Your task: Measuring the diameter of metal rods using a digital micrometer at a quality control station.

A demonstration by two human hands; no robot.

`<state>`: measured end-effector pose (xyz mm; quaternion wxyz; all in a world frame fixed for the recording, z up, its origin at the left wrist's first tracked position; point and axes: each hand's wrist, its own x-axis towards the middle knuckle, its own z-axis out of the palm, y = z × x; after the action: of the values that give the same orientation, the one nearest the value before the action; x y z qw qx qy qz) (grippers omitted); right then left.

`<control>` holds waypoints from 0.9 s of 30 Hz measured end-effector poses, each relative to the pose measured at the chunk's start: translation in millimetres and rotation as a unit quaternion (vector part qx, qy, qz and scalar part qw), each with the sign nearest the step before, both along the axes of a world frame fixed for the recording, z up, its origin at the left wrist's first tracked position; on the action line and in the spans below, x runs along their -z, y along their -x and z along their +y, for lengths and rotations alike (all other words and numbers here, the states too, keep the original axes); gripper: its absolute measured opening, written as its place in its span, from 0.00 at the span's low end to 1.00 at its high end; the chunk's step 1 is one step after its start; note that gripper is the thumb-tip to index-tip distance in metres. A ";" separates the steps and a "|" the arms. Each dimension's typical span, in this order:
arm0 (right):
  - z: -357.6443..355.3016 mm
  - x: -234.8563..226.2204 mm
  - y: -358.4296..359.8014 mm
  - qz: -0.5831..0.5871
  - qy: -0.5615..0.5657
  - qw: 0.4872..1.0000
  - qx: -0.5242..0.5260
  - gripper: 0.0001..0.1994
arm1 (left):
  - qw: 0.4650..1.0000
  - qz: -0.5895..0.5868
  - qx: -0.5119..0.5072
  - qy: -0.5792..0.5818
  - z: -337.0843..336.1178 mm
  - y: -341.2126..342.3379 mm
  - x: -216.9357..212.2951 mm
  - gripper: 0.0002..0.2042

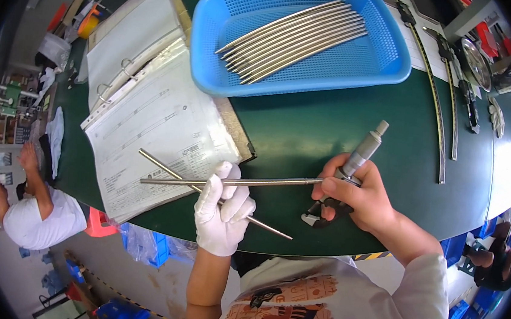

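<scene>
Plainly, the weak spot is how the rods are carried. The left hand (pixel 222 208), in a white glove, is closed around two thin steel rods (pixel 229 182) at once; they cross inside the fist, one running out toward the micrometer (pixel 352 168), the other slanting down past the glove toward the near edge of the worktop (pixel 307 127). The right hand (pixel 358 196), bare, is wrapped around the micrometer's frame, thumb and fingers curled near the thimble, and the tip of the upper rod meets the tool just left of that hand.

I judge three risks. The slanting rod is held only by the same grip that steadies the measured one, so any loosening could let it slide out and fall off the worktop edge just below the micrometer. The measured rod is long and supported far from its tip, left of the micrometer, so it may sag or sit skewed between the faces, giving a false reading. And its far end lies over the open ring binder (pixel 150 108), well left of the micrometer, where it could snag the plastic sleeves.

Farther from the micrometer, a blue basket (pixel 392 56) holds more rods, well apart from both hands.
</scene>
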<state>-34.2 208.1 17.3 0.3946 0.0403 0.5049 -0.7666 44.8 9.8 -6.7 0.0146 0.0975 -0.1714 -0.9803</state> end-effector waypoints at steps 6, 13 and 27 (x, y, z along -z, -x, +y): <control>2.0 2.6 2.7 0.008 -0.004 0.999 -0.034 0.06 | 1.000 0.020 0.013 0.001 -2.6 1.0 2.2 0.12; 2.8 4.0 1.2 0.039 0.003 0.998 -0.046 0.08 | 1.000 -0.012 -0.018 -0.004 3.8 1.3 -1.5 0.10; 4.2 -0.8 4.1 -0.024 0.032 0.999 0.008 0.08 | 0.996 0.036 0.040 0.072 -6.1 -3.3 4.3 0.08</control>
<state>-38.2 212.4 18.2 0.4011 0.0501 0.4699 -0.7848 48.1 3.7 -11.0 -0.0110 0.0538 -0.2451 -0.9679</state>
